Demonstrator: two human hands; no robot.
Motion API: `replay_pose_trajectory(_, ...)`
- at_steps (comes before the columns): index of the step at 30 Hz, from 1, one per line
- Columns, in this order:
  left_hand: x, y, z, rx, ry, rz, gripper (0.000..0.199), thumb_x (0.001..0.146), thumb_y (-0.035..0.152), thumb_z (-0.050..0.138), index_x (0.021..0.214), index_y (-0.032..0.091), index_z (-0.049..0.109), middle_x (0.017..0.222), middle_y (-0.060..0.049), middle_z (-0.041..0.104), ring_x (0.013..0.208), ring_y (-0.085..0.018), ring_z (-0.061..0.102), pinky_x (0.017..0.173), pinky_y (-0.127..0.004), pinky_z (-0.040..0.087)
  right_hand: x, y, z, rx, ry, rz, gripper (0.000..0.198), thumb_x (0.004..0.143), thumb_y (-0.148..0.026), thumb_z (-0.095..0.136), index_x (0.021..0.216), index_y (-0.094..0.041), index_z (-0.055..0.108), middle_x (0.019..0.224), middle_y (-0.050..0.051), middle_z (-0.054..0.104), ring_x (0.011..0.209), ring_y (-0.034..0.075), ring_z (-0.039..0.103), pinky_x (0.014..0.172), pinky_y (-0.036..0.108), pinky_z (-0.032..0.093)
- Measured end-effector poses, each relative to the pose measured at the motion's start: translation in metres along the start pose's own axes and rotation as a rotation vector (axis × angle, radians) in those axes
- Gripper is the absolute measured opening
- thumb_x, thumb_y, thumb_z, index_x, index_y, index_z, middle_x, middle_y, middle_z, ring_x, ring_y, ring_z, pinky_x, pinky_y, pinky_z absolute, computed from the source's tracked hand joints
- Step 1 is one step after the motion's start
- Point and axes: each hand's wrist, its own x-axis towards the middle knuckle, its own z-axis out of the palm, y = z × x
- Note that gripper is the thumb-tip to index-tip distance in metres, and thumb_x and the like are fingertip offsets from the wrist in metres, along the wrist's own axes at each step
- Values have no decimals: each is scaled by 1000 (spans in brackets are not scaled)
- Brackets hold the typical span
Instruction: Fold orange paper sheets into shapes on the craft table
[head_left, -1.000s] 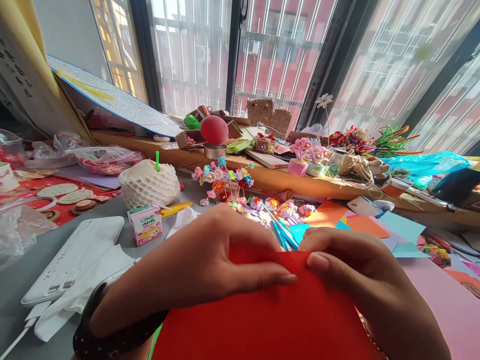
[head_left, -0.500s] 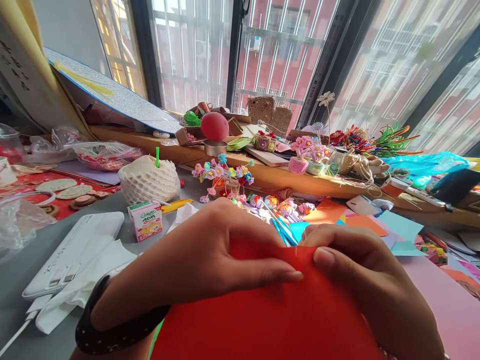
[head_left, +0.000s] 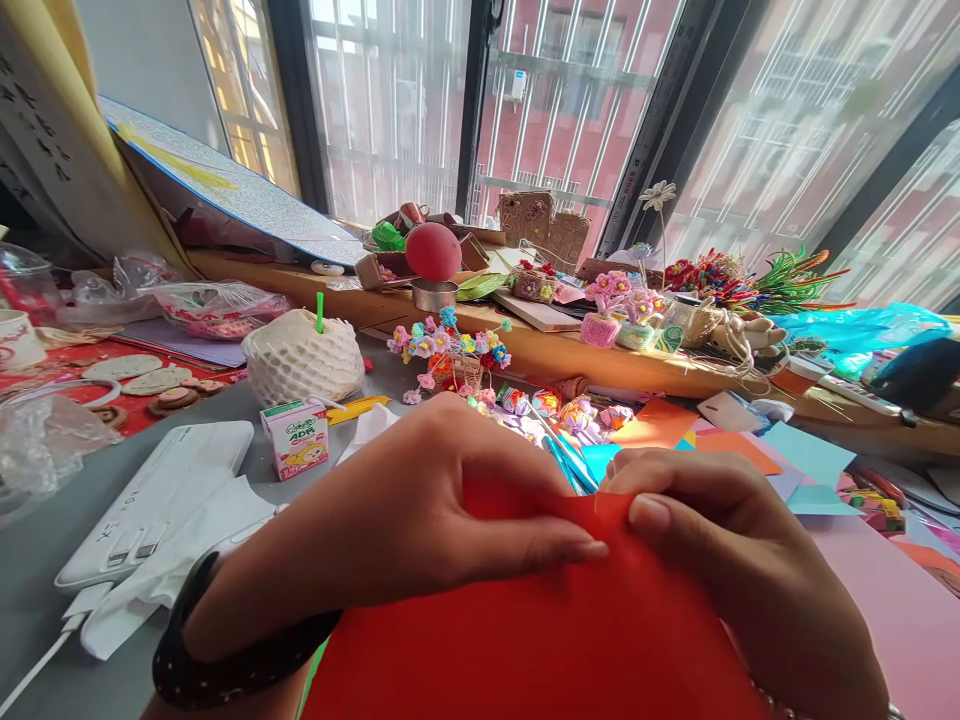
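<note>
Over the desk [head_left: 34,565], well short of its far edge, I hold the red paper [head_left: 525,640] up in front of me. My left hand [head_left: 420,510] is clamped on its top edge, thumb flat on the near face, fingers going out of sight behind. Just beside it, my right hand [head_left: 735,530] pinches the same edge between thumb and bent fingers, a small pale mark showing in the gap. I wear a black band [head_left: 176,675] on my left wrist.

Toward the desk's left side lie the power bank [head_left: 172,480] and a tissue [head_left: 187,530], with the carton [head_left: 296,440] standing beyond, just in front of the netted coconut [head_left: 304,365]. Along the far edge, below the sill [head_left: 495,325], the flower basket [head_left: 454,365] stands near the paper flowers [head_left: 577,412]. To my right, a pink sheet [head_left: 877,590] lies flat, pale blue paper [head_left: 806,455] at its far end.
</note>
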Motion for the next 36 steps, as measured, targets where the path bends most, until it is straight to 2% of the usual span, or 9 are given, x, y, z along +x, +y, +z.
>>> replay_pose_trajectory(3, 0, -4, -1, -8, 41, -2, 14, 73, 27, 58, 66, 18, 67, 59, 4, 65, 54, -7, 56, 51, -12, 39, 2, 1, -6, -90, 71, -27, 20, 68, -38, 60, 64, -19, 62, 60, 0, 57, 55, 12, 52, 46, 19, 40)
replay_pose_trajectory(5, 0, -8, -2, -8, 83, -3, 14, 72, 28, 58, 67, 19, 67, 59, 5, 65, 53, -6, 56, 51, -11, 39, 4, 5, -15, -164, 188, -157, 20, 64, -37, 64, 78, -23, 62, 79, 1, 62, 73, 16, 57, 59, 22, 46)
replay_pose_trajectory(7, 0, -13, -3, 16, 122, -27, 16, 72, 30, 58, 65, 19, 66, 59, 5, 65, 53, -7, 56, 51, -12, 39, 5, 9, -25, -207, 272, -259, 44, 60, -37, 67, 101, -28, 56, 102, 3, 59, 90, 20, 55, 71, 26, 47)
replay_pose_trajectory(10, 0, -17, -5, 72, 174, -76, 18, 71, 33, 58, 64, 19, 66, 59, 5, 65, 56, -8, 58, 52, -13, 40, 3, 12, -35, -73, 335, -195, 65, 56, -45, 67, 116, -30, 48, 109, 7, 57, 92, 24, 57, 68, 32, 51)
replay_pose_trajectory(14, 2, -17, -5, 83, 195, -76, 18, 72, 33, 58, 64, 19, 67, 62, 4, 66, 59, -10, 59, 55, -15, 42, -1, 11, -36, 87, 411, -15, 39, 51, -39, 72, 87, -26, 65, 78, 5, 67, 62, 19, 62, 50, 27, 52)
replay_pose_trajectory(18, -1, -10, -6, 64, 198, -71, 18, 71, 33, 58, 64, 19, 67, 60, 3, 66, 57, -10, 59, 56, -15, 43, -5, 4, -27, 204, 498, 32, 20, 46, -31, 76, 59, -22, 65, 49, -2, 61, 42, 10, 56, 38, 15, 45)
replay_pose_trajectory(25, -6, 1, -5, 64, 226, -27, 16, 73, 28, 58, 62, 21, 68, 57, 5, 65, 50, -7, 57, 53, -13, 42, -14, -20, -9, 341, 631, 291, 32, 36, -19, 78, 63, -28, 65, 46, -5, 61, 37, 14, 57, 35, 20, 49)
replay_pose_trajectory(31, -9, 2, -4, 65, 237, 8, 15, 72, 28, 59, 63, 21, 68, 57, 5, 65, 50, -7, 57, 51, -13, 42, -16, -23, -9, 291, 692, 278, 35, 31, -15, 78, 60, -29, 64, 44, -6, 60, 37, 15, 57, 33, 19, 48)
replay_pose_trajectory(36, -8, 7, -5, 48, 229, -43, 16, 72, 28, 58, 63, 20, 68, 56, 3, 65, 50, -8, 57, 52, -15, 44, -15, -19, -11, 325, 637, 254, 18, 47, -30, 75, 59, -24, 63, 45, -3, 61, 37, 15, 57, 34, 20, 48)
